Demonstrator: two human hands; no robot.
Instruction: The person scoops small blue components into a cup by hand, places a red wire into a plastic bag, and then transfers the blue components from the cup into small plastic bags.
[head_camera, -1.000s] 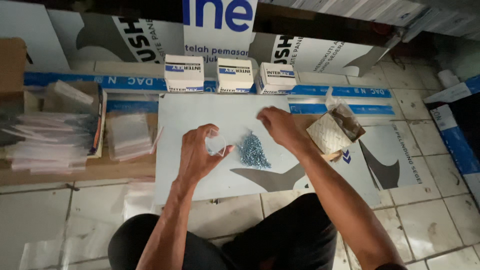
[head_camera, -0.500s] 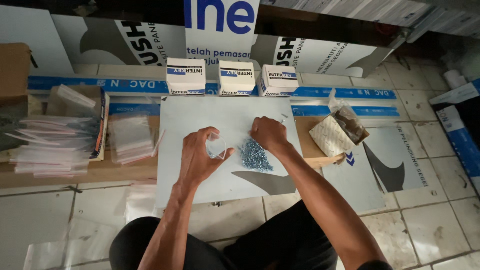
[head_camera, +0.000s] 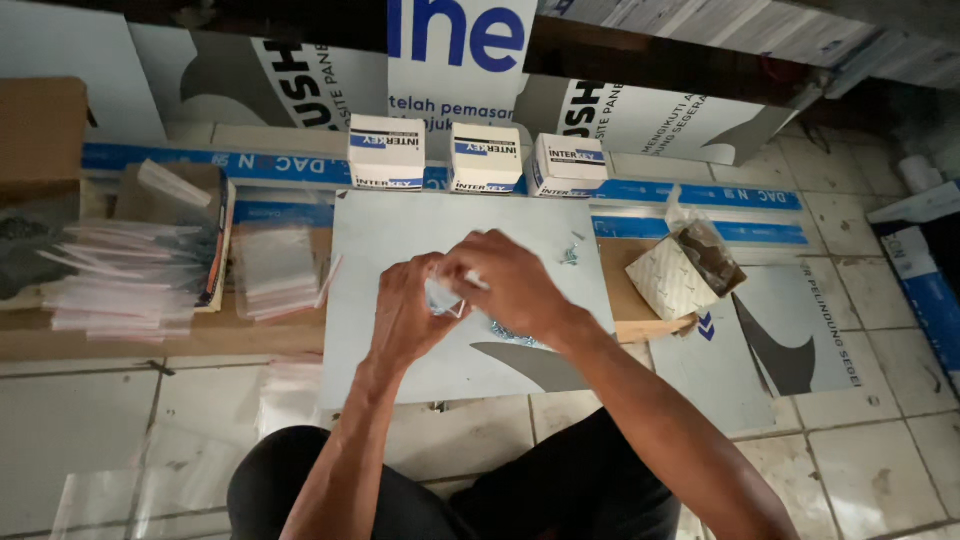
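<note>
— While both hands meet over the pale board (head_camera: 400, 230), what sits between them?

— A small clear plastic bag (head_camera: 445, 298), pinched at its mouth. The left hand (head_camera: 405, 315) curls its fingers around the bag's near side; the right hand (head_camera: 510, 285) closes thumb and fingers on the far side, just above the board's middle. Whether the right fingers also hold any screws, I cannot tell; the knuckles hide it.

— And the screws?

— A small heap of bluish screws (head_camera: 510, 332) lies on the board, directly under the right wrist, half hidden. A few stray screws (head_camera: 571, 252) sit toward the board's right edge.

— How would you judge good handling here?

— Keep the bag's mouth spread with the left fingertips, low over the board, so anything dropped lands on it and not on the tiles. Feed with the right, a few at a time.

— What surrounds the board?

— Along its far edge stand three small white-and-blue boxes (head_camera: 485, 157). Left of the board lies a stack of empty clear bags (head_camera: 275, 272), with more bagged stock further left. Right of it, on a brown card, rests an opened white carton (head_camera: 685, 275).
</note>
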